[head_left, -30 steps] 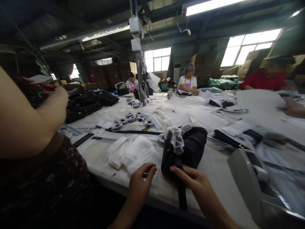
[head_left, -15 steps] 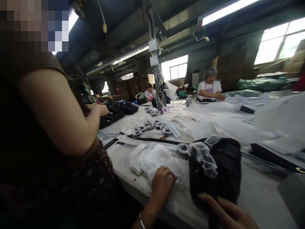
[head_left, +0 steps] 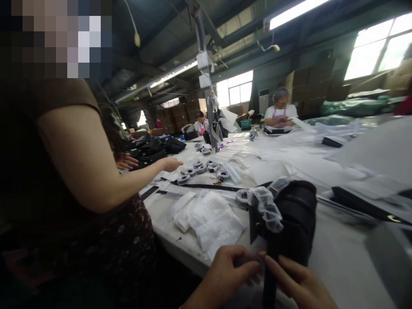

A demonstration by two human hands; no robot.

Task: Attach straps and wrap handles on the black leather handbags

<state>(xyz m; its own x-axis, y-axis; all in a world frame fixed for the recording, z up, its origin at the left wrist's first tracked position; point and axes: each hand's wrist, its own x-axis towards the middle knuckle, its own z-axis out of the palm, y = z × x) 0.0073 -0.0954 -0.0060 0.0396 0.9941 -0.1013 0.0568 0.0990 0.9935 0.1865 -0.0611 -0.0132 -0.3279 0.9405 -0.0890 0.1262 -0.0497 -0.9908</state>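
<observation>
A black bag (head_left: 298, 214) lies on the table before me, its upper part partly wrapped in crumpled clear plastic (head_left: 265, 208). A black strap (head_left: 271, 270) runs down its near side. My left hand (head_left: 230, 272) is at the strap's left, its fingers closed on a small thin translucent sheet (head_left: 257, 245) held against the bag. From the right, my right hand (head_left: 298, 281) grips the strap between thumb and fingers, the fingertips close to those of my left hand. Left of the bag sits a stack of thin white foam sheets (head_left: 217, 219).
Several wrapped strap rolls (head_left: 201, 169) lie mid-table near a metal post (head_left: 210, 116). At the left, a co-worker's arm (head_left: 141, 180) reaches over the table by a pile of black bags (head_left: 151, 146). Another person (head_left: 280, 113) sits across. A black strap (head_left: 363, 206) lies right.
My left hand has moved right from the white foam stack to the strap, now with a thin sheet in it. The co-worker at left has stretched an arm out over the table.
</observation>
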